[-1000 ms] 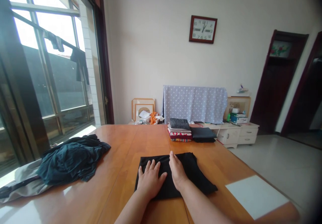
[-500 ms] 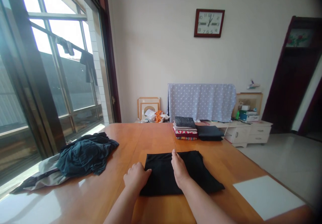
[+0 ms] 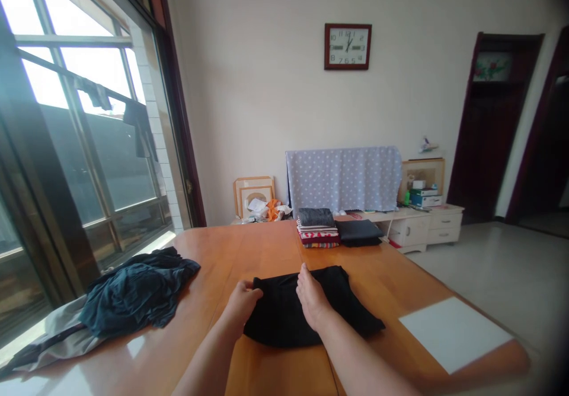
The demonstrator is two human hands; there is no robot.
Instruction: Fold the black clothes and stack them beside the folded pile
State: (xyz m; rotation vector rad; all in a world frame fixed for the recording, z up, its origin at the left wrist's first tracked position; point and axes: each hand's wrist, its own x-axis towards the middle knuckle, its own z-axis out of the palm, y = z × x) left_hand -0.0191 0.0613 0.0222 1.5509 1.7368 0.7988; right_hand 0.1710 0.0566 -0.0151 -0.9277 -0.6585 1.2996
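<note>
A folded black garment [image 3: 284, 319] lies on the wooden table in front of me, its right end spreading out to a pointed corner. My left hand [image 3: 243, 302] pinches the garment's far left corner between thumb and fingers. On the middle of the cloth, my right hand [image 3: 311, 298] stands on its edge, fingers straight and held together, with nothing gripped. The garment's exact kind cannot be made out from its folds.
A crumpled heap of dark clothes [image 3: 133, 292] lies on the table [image 3: 235, 248] at left. Toward the back are a stack of folded clothes [image 3: 317, 229] and a dark folded pile [image 3: 358, 232]. A white sheet [image 3: 454, 332] lies near the right edge.
My left hand has moved away from me along the garment's left edge to its far corner and now pinches it. My right hand stays on the cloth's middle. The view has turned slightly right.
</note>
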